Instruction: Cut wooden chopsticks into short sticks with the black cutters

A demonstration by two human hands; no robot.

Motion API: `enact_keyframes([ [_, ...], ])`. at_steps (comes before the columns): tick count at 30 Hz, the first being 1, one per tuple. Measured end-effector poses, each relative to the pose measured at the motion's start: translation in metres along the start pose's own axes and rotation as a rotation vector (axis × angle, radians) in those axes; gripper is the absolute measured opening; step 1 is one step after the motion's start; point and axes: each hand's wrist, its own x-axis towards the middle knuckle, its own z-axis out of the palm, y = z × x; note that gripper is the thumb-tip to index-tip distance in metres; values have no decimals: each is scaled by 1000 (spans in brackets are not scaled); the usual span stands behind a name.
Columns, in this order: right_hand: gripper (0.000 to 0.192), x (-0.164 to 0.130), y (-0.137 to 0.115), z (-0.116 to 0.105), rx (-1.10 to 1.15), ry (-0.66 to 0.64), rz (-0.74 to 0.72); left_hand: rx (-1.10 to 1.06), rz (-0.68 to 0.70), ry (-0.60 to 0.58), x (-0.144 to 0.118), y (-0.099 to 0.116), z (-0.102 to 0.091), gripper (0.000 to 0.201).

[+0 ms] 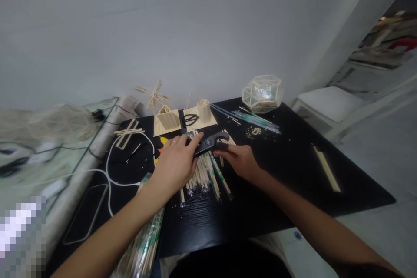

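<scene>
Above the middle of the black table, I hold dark pruning shears (211,141) with a hooked jaw pointing right. My left hand (179,156) is closed on their handle side. My right hand (241,161) is closed at the jaw end, its fingertips just under the pivot; whether a stick is also pinched there is hidden. Below both hands lie bundles of wooden chopsticks (202,173), some in clear wrappers with green print. Beyond them, black-handled scissors (190,119) rest on a wooden board beside a round stick-built cup (203,112).
A triangular stick-built holder (168,118) stands on another board (159,129). A stick-framed polyhedron (262,94) sits at the back right, near torn wrappers (257,119). Loose chopsticks (327,169) lie right. On the left are a white cable (109,169), a phone (86,213) and packed chopsticks (146,243).
</scene>
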Motion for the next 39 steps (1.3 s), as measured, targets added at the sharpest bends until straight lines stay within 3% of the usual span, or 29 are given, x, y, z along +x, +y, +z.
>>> enact_keyframes([
  [5, 26, -2, 6, 4, -38, 50, -35, 71, -2, 4, 0, 6, -2, 60],
  [10, 26, -1, 4, 4, -35, 46, -42, 99, -10, -64, 0, 9, -6, 61],
  [39, 28, -1, 0, -1, -54, -10, -56, 149, -14, -134, -4, 5, -3, 53],
])
